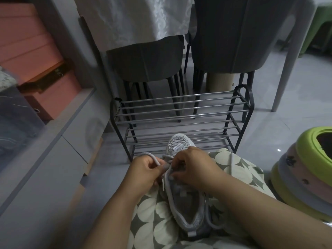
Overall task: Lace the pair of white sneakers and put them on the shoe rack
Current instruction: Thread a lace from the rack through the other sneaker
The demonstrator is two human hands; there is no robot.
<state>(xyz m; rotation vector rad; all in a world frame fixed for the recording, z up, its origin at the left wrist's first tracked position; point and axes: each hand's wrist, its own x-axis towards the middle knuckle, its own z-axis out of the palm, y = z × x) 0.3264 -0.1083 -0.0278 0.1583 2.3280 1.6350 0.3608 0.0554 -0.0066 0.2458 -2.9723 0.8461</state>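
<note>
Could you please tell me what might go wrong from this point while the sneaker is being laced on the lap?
The sneaker only rests on the lap, toe toward the shoe rack, so a hard tug by the left hand or right hand might tip it off. The free lace end trailing over the knee could snag or get missed.

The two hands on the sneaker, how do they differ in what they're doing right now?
The left hand pinches a loop of lace beside the sneaker, while the right hand lies across the sneaker's top with fingers curled at the eyelets. The left hand sits off the sneaker's side; the right hand covers its middle. Both work the same lace over the lap.
</note>
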